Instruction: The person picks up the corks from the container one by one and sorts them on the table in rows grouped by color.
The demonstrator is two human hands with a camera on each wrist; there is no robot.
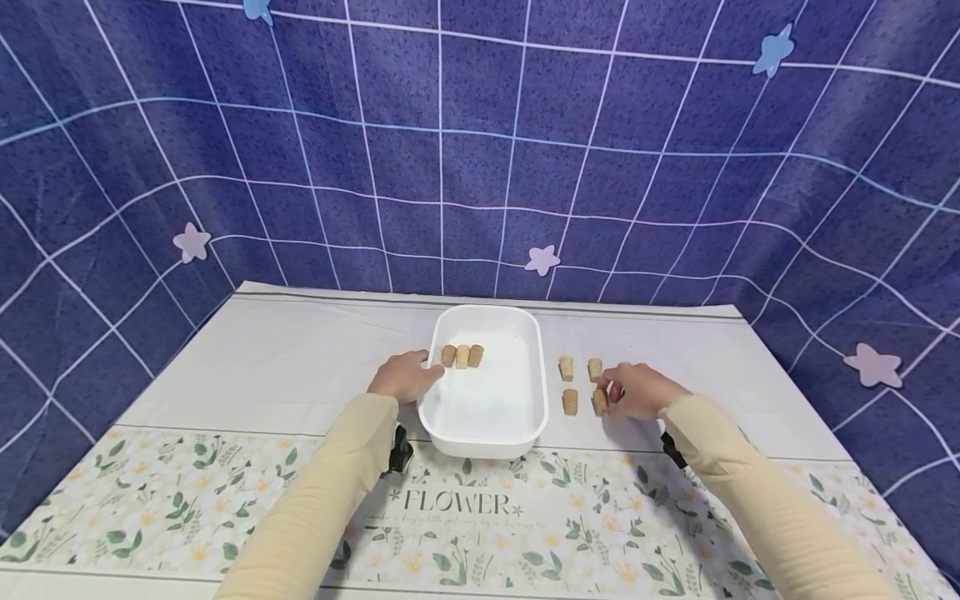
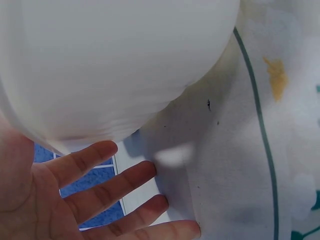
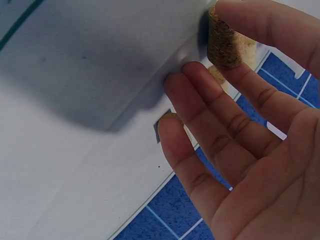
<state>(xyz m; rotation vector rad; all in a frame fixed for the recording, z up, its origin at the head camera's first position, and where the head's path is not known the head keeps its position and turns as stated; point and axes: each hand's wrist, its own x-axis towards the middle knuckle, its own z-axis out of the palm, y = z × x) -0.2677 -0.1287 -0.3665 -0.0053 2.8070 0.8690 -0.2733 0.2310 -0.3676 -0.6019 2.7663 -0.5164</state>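
A white rectangular tray stands on the table in the head view. Inside it, near the left wall, three tapered cork stoppers lie side by side. My left hand grips the tray's left rim, thumb over the edge; in the left wrist view its fingers spread along the outside. To the right of the tray, my right hand pinches a brown cork stopper between thumb and index finger, the other fingers extended. Near it are two pale cork stoppers and another brown stopper.
A white tablecloth covers the table, with a printed flower band along the front. Behind and on both sides hangs a dark blue curtain with a grid pattern and stars. Both forearms, in pale sleeves, reach in from the front.
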